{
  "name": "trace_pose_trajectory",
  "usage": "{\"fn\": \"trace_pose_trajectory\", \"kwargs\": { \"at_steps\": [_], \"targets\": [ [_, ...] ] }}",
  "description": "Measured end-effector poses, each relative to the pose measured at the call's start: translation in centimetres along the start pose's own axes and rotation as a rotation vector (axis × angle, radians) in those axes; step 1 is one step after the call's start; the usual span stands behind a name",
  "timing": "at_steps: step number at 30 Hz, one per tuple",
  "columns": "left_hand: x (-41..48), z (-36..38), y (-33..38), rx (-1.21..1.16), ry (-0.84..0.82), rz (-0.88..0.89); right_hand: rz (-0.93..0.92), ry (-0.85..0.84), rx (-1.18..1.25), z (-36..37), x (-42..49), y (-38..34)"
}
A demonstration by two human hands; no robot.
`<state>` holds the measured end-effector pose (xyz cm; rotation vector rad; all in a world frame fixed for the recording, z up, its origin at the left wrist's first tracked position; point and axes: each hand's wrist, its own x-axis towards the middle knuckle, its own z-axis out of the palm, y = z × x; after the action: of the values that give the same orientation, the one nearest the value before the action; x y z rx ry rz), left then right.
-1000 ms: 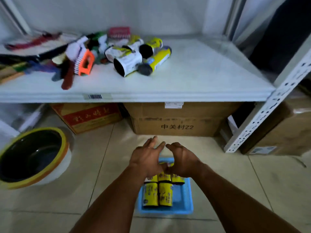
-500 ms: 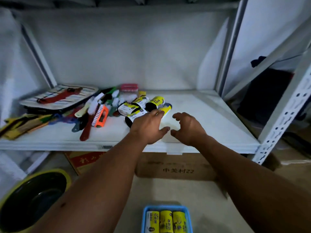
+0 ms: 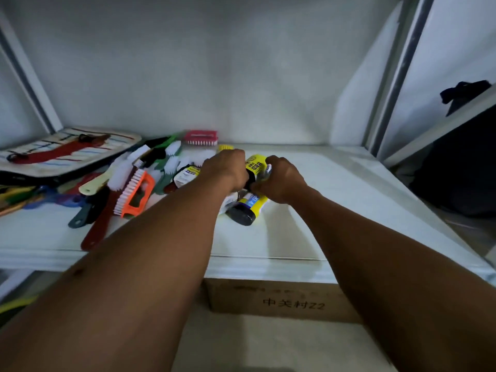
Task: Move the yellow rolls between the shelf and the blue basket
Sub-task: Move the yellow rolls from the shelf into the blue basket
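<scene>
White shelf, left hand, right hand curled round yellow rolls

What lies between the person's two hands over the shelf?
A yellow roll lies between the left hand and right hand, both gripping it; a second roll lies on the shelf nearer the camera. The head view shows this.

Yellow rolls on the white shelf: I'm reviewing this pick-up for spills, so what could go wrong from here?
The left hand and right hand crowd one yellow-labelled roll; it may slip between them. The yellow roll with a black end lies on its side before them; nudged, it might roll off the white shelf. The left forearm passes near the orange-framed scrub brush and could knock it.
</scene>
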<state>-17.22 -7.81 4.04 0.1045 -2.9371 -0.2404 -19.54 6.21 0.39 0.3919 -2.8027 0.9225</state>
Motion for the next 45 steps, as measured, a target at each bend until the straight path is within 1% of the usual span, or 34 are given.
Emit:
{"fn": "trace_pose_trajectory", "kwargs": {
  "at_steps": [4,6,10,12,15,17,20,24,26,29,31,34,36,37,39,41,43,45],
  "targets": [
    [3.6,2.0,-1.3,-0.070,-0.064,0.005,0.023,-0.057,0.002,1.4,3.4,0.1],
    [4.5,2.4,-1.7,-0.110,-0.054,0.022,0.033,-0.058,-0.008,2.0,4.5,0.3],
    [5.0,2.0,-2.3,-0.192,0.000,0.051,0.014,0.055,0.054,1.8,5.1,0.3],
    [4.8,1.5,-2.6,-0.233,0.034,0.068,-0.027,0.105,0.076,1.0,4.9,0.1],
    [3.7,-0.2,-2.5,-0.277,0.117,0.138,-0.085,0.142,0.122,-0.5,4.2,-0.4],
    [2.5,-1.8,-2.0,-0.263,0.124,0.197,-0.116,0.170,0.156,-1.7,3.2,-1.0],
    [0.8,-3.8,-1.0,-0.261,0.032,0.221,-0.158,0.163,0.196,-3.4,1.1,-1.7],
    [-2.5,-5.3,-0.1,-0.291,-0.152,0.198,-0.205,0.085,0.283,-5.8,-3.5,-1.9],
    [-4.5,-5.9,0.6,-0.262,-0.198,0.234,-0.219,0.039,0.320,-7.2,-6.0,-1.7],
    [-8.0,-6.7,2.1,-0.194,-0.209,0.324,-0.222,-0.039,0.347,-9.0,-9.7,-1.1],
    [-10.6,-6.9,3.1,-0.124,-0.196,0.371,-0.234,-0.090,0.315,-9.7,-12.7,-0.9],
    [-15.2,-6.3,4.4,0.006,-0.130,0.430,-0.270,-0.115,0.269,-10.0,-18.1,-0.8],
    [-18.6,-5.0,5.5,0.056,-0.109,0.456,-0.242,-0.137,0.263,-9.6,-21.8,-0.2],
    [-20.4,-3.9,5.9,0.074,-0.132,0.463,-0.211,-0.148,0.239,-9.0,-23.4,0.4],
    [-23.4,-1.2,6.1,0.069,-0.231,0.479,-0.156,-0.189,0.173,-7.6,-26.6,2.2],
    [-26.5,2.3,5.8,-0.004,-0.389,0.497,-0.119,-0.266,0.145,-5.6,-29.9,4.2],
    [-29.6,6.0,5.1,-0.110,-0.526,0.500,-0.133,-0.335,0.132,-3.1,-33.2,6.3],
    [-32.4,9.9,4.5,-0.162,-0.568,0.483,-0.118,-0.391,0.077,-0.7,-36.1,8.2]
  ]
}}
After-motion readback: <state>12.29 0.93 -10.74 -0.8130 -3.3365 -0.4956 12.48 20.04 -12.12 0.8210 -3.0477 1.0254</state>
